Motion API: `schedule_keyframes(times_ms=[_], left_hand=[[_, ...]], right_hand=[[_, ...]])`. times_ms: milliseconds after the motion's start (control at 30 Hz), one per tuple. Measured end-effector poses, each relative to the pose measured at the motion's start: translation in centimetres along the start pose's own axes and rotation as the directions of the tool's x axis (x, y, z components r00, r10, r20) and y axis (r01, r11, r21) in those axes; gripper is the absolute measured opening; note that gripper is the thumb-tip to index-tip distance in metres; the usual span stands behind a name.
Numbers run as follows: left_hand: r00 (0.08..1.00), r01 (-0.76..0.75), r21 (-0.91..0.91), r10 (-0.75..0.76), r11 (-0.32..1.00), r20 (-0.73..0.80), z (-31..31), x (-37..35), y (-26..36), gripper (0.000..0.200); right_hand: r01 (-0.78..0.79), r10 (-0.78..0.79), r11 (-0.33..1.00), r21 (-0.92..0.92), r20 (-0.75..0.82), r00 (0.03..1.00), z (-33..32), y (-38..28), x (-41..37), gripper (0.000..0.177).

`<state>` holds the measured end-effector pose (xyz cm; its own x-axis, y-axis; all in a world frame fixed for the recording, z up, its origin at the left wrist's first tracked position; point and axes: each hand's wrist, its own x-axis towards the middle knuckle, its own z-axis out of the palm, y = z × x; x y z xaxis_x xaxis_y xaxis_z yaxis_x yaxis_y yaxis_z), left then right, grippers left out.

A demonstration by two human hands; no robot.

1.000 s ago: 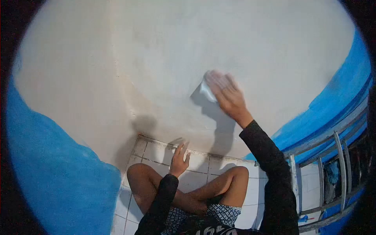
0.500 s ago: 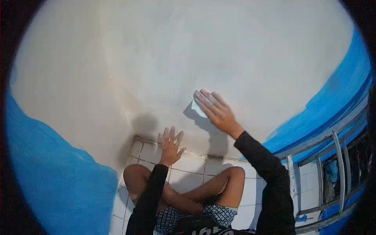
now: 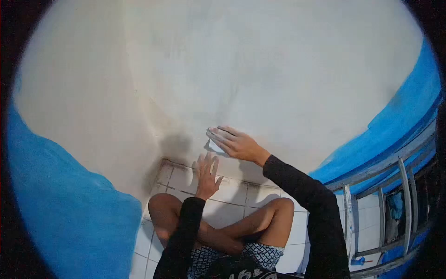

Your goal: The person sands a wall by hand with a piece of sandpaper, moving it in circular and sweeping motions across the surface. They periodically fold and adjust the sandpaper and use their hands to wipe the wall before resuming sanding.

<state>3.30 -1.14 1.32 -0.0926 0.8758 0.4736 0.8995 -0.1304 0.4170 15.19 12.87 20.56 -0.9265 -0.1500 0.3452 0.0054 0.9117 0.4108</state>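
Pressed flat on the pale wall [image 3: 288, 69], my right hand [image 3: 234, 143] has a folded white sheet [image 3: 215, 147] under its fingers. One edge of the sheet shows below the hand; the rest is hidden by it. Pale dust coats the fingers. Lower and to the left, my left hand [image 3: 207, 174] is stretched out with its fingers apart, fingertips right at the foot of the wall. Nothing is held in it.
I sit cross-legged on white floor tiles [image 3: 225, 209] in a wall corner. Blue paint [image 3: 74, 204] covers the wall's lower left, with more blue at right. A metal ladder-like frame [image 3: 348, 218] stands on the right, near a small blue item with a red tip [image 3: 360, 261].
My right hand has slid down and left along the wall with the white sheet. My left hand has shifted slightly right, its fingers still apart.
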Motion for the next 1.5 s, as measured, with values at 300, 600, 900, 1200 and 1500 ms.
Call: schedule_keyframes(times_ms=[300,600,900,1200,1500], left_hand=[[0.997,0.052,-0.056,-0.049,0.997,0.058,0.2,-0.1,0.1,0.086],[0.999,0.036,-0.059,-0.035,0.998,0.006,0.4,-0.2,0.4,0.081],[0.995,0.048,-0.151,-0.035,0.987,0.090,-0.2,-0.7,0.7,0.081],[1.000,0.015,-0.161,-0.019,0.987,-0.021,-0.2,-0.2,0.7,0.087],[0.997,0.039,-0.243,-0.055,0.969,-0.056,-0.7,0.0,1.5,0.087]], right_hand=[[-0.101,0.094,0.993,-0.056,-0.121,0.988,1.4,-0.4,1.4,0.059],[-0.239,0.207,0.966,-0.102,-0.255,0.945,-2.2,0.2,5.2,0.059],[-0.227,0.155,0.950,-0.213,-0.307,0.939,-3.1,0.9,6.1,0.050],[-0.177,0.160,0.980,-0.091,-0.165,0.973,-1.8,0.3,1.3,0.051],[-0.333,0.298,0.931,-0.149,-0.218,0.929,-4.5,-0.1,-4.5,0.048]])
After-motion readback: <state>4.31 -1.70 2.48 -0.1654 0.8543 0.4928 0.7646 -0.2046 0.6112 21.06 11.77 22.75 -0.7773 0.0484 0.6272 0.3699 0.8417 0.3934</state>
